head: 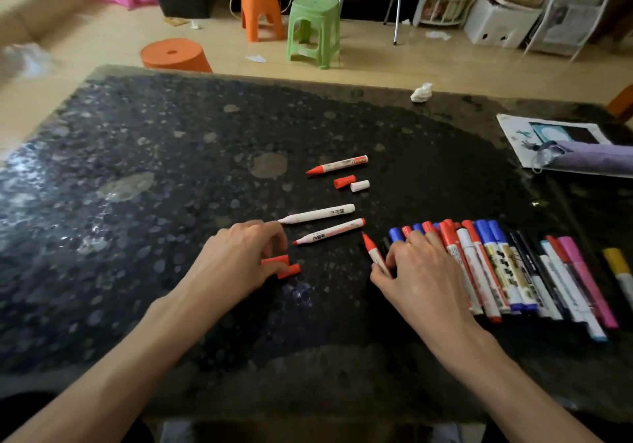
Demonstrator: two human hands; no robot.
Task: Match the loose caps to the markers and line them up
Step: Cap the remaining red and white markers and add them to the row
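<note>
Tabletop (171, 168), left hand (239, 264) pinching cap (275, 259), right hand (421, 278) marker (371, 249), labels (322, 236) blurred

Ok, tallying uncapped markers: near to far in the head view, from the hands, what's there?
Right hand holding a red marker and left hand on near red caps, red-tipped marker, white marker, loose red cap beside white cap, far red-tipped marker, crumpled tissue.

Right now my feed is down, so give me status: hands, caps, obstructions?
Left hand pinches red cap, second red cap beside it. Right hand holds uncapped red marker. Nothing else between hands.
</note>
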